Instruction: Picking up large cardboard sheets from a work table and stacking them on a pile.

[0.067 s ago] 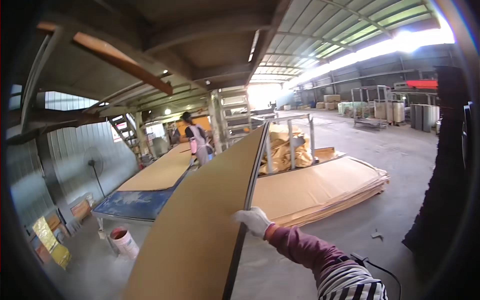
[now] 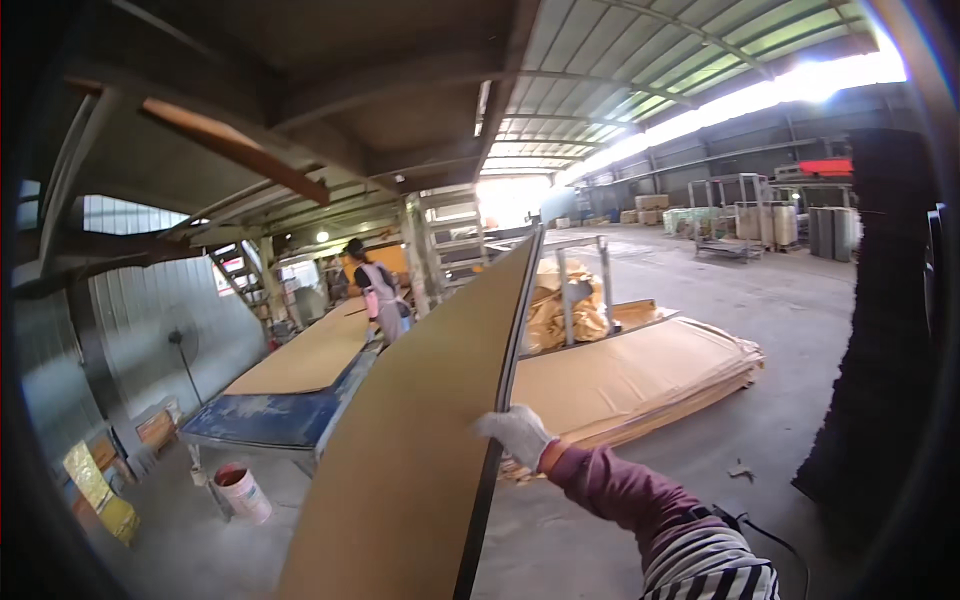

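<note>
In a white work glove, my right hand (image 2: 518, 437) is closed round the right edge of a large tan-faced sheet (image 2: 410, 450) with a dark layer along its edge. The sheet stands steeply tilted in front of me, rising to a point at the top and running out of the picture below. My fingers reach onto its tan face; the thumb's side is partly hidden. My left hand does not show.
Right of the sheet lies a low stack of tan sheets (image 2: 630, 385), beside a metal-framed rack (image 2: 605, 285) of crumpled brown material. At left are a blue-topped table (image 2: 250, 425), a bucket (image 2: 243, 495) and another person (image 2: 380, 295). A tall dark stack (image 2: 890, 320) rises at right.
The surroundings have slid slightly left in the picture. My right hand and the sheet's gripped edge sit a little further right against them. The grip is unchanged.
</note>
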Demonstrator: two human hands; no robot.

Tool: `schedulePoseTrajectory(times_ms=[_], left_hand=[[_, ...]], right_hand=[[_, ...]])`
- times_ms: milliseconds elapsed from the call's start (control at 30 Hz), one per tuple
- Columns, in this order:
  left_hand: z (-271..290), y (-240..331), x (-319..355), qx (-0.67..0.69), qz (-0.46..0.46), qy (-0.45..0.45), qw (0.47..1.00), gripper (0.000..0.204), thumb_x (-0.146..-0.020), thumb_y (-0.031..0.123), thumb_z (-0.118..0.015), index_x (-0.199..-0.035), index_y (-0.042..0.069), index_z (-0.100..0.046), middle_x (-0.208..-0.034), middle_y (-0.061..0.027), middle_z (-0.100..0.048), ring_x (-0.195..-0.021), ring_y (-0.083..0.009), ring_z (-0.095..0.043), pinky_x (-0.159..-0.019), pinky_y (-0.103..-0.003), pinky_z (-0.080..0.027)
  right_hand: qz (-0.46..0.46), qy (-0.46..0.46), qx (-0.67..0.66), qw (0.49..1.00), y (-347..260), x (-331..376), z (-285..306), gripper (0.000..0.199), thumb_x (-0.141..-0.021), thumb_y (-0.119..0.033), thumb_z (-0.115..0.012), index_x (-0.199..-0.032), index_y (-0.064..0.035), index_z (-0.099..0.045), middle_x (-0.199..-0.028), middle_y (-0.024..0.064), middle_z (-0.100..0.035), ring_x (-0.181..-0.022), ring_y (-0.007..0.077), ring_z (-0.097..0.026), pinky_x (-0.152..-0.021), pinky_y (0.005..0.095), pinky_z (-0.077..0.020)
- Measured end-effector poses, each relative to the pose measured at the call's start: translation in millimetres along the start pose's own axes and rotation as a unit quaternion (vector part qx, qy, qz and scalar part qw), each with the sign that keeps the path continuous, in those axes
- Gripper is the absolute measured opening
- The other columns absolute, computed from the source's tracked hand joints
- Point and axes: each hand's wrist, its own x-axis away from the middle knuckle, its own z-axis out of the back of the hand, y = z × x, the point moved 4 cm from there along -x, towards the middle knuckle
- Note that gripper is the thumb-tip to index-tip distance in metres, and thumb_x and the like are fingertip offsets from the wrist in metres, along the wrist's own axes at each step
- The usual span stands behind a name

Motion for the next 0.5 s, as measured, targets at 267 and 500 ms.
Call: schedulePoseTrajectory(times_ms=[267, 500], left_hand=[[-12.3, -202.4, 163.2, -0.059, 0.26, -0.193, 0.944, 0.04, -0.086, 0.039, -0.059, -0.107, 0.006, -0.062, -0.1, -0.0107, -0.062, -0.081, -0.0238, -0.058, -0.067, -0.034, -0.047], [-9.3, -368.8, 412.8, -0.044, 0.422, -0.306, 0.852, 0.04, -0.086, 0.038, -0.061, -0.109, 0.006, -0.062, -0.108, -0.0109, -0.061, -0.091, -0.0236, -0.058, -0.077, -0.034, -0.048]], right_hand=[[0.057, 0.015, 0.334, 0.941, -214.7, 192.5, 268.3, 0.013, -0.085, -0.014, -0.055, -0.088, -0.0075, -0.066, -0.067, 0.0062, -0.061, -0.058, 0.0176, -0.062, -0.051, 0.0284, -0.0499], [0.011, 0.21, 0.227, 0.951, -450.6, 385.2, 477.3, 0.028, -0.078, 0.0, -0.057, -0.102, -0.0108, -0.063, -0.088, 0.0032, -0.065, -0.079, 0.017, -0.064, -0.068, 0.0297, -0.0514]])
